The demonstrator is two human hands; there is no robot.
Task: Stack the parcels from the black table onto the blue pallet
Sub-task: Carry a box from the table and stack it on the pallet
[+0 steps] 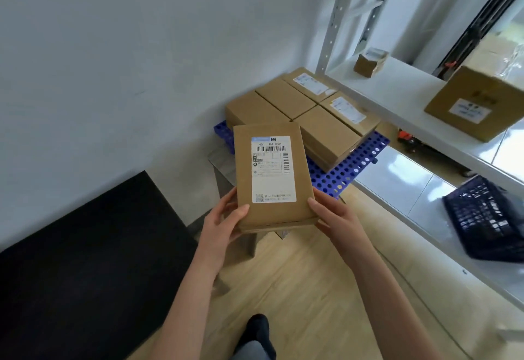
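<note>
At dead centre, the left hand (224, 218) grips the near left corner of a parcel (272, 175), with the thumb pressed on top and the fingers curled beneath. The right hand (331, 215) clasps the near right corner in much the same way. The parcel is in the air, label up, with its long side pointing to 12 o'clock. Its far end covers the near left corner of the blue pallet (348, 166). Toward 1 o'clock, the stacked parcels (300, 110) sit packed edge to edge on the pallet. The black table (85, 246) lies at 8 o'clock, and a white shelf (425, 115) runs past at 2 o'clock, close beside the stack.

Both hands hold only the near end, so the far end could dip and catch the edge of the stack as it goes down. That would probably shove a neighbouring parcel out of line. The parcel itself hides the spot below it, so it may be set down partly off the pallet's edge and tip off.
</note>
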